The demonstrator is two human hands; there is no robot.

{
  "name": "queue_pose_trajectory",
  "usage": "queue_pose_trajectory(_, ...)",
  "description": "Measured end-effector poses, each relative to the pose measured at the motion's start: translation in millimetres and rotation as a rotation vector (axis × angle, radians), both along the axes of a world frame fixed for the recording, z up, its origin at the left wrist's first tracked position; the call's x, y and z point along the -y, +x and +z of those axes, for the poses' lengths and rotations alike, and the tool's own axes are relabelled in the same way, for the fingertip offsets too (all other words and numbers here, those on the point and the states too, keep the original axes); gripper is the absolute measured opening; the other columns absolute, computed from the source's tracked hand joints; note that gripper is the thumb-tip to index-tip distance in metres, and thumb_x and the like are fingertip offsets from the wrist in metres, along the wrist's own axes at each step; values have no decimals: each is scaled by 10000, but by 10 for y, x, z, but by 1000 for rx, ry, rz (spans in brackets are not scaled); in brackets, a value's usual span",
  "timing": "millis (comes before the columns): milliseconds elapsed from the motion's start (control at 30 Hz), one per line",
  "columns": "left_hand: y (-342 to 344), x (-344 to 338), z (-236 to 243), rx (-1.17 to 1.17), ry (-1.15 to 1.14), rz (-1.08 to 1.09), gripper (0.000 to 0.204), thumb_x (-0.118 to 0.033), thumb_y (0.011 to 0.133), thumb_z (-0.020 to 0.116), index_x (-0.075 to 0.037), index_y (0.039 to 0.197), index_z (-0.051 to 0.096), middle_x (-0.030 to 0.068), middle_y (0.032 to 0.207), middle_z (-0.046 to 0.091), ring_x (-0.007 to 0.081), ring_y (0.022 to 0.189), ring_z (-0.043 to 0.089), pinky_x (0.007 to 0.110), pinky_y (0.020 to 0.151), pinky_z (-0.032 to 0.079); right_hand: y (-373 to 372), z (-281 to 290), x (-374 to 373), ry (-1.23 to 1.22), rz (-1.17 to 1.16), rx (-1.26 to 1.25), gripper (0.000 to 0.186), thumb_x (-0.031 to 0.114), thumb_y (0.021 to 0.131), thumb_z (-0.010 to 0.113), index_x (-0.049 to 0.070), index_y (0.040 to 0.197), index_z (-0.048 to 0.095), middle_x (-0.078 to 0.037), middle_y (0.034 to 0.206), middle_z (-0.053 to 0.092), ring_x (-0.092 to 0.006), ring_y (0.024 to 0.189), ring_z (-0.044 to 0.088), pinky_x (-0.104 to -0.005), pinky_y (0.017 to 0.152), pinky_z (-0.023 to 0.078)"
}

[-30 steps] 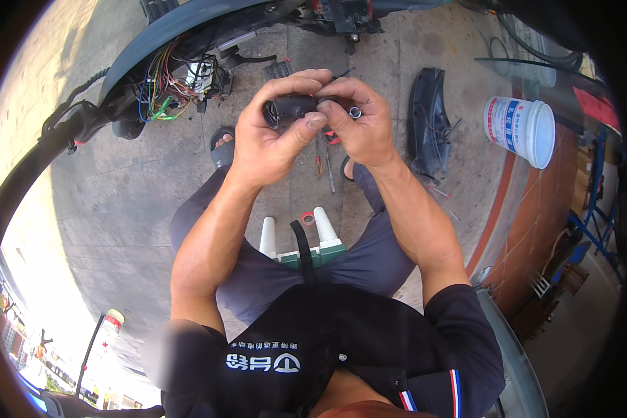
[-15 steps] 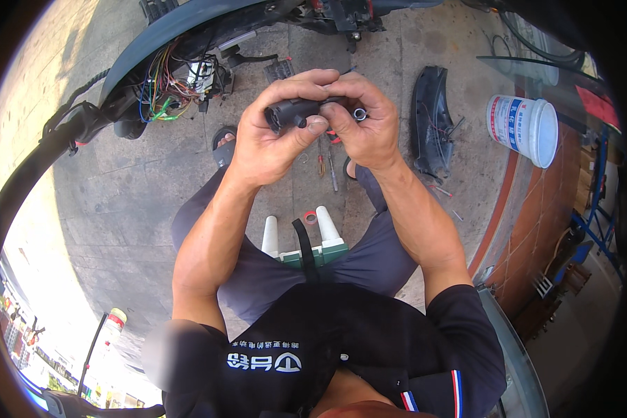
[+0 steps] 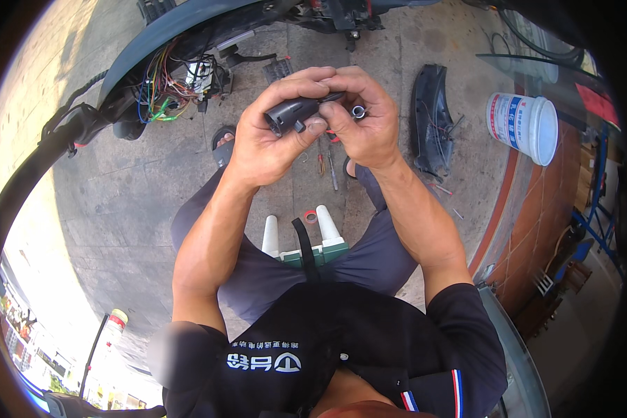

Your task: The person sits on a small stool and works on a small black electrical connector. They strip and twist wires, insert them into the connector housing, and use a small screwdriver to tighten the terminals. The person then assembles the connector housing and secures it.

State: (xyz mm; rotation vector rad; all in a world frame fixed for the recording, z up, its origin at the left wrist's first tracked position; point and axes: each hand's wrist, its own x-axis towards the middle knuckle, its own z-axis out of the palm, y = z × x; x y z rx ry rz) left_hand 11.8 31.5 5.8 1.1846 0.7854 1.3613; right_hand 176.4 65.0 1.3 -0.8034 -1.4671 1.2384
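Left hand (image 3: 268, 148) holding black cylinder (image 3: 288, 115), right (image 3: 373, 132) seemingly also

Cylindrical part (image 3: 291, 113): black throughout.
Ring-ended piece (image 3: 359, 111): silver-grey rim, dark centre.
Wiring (image 3: 168, 72): red, yellow, blue and white strands.
Connector (image 3: 163, 111): bright green.
Bucket (image 3: 536, 136): white, with blue label band and red marks.
Tape roll (image 3: 310, 217): red.
Stool (image 3: 335, 252): green body, white legs.
Strap (image 3: 304, 247): plain black.
Shirt (image 3: 390, 327): black, white chest print, red-white-blue stripes on the trim.
Trousers (image 3: 386, 261): plain slate grey.
Paving (image 3: 118, 188): grey, darker joint lines.
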Motion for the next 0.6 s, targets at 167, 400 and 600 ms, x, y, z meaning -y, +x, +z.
queue_pose_trajectory(167, 6, 0, 10, -22, 5, 5, 379, -84, 849, 754, -27, 1191, 600, 242, 1370, 544, 319, 1298, 512, 445, 1088, 401, -2, 13, -1, 5, -6, -3, 270, -46, 790, 732, 17, 1042, 658, -55, 1021, 626, -63, 719, 566, -207, 603, 457)
queue_pose_trajectory(400, 5, 15, 3, 24, -19, -14, 438, -79, 846, 750, -5, 1241, 577, 241, 1382, 533, 319, 1306, 504, 450, 1096, 396, 25, 28, -14, 1, -1, 73, 231, -2, 808, 744, 19, 1024, 664, -36, 932, 644, -60, 714, 563, -207, 612, 455)
queue_pose_trajectory(600, -11, 18, -3, 62, -59, 7, 488, -148, 857, 758, 17, 1268, 554, 232, 1383, 530, 294, 1279, 524, 435, 1081, 414, 34, 71, 16, -173, 62, 33, 232, 19, 859, 716, 19, 1080, 644, -26, 917, 694, -51, 738, 583, -207, 625, 455)
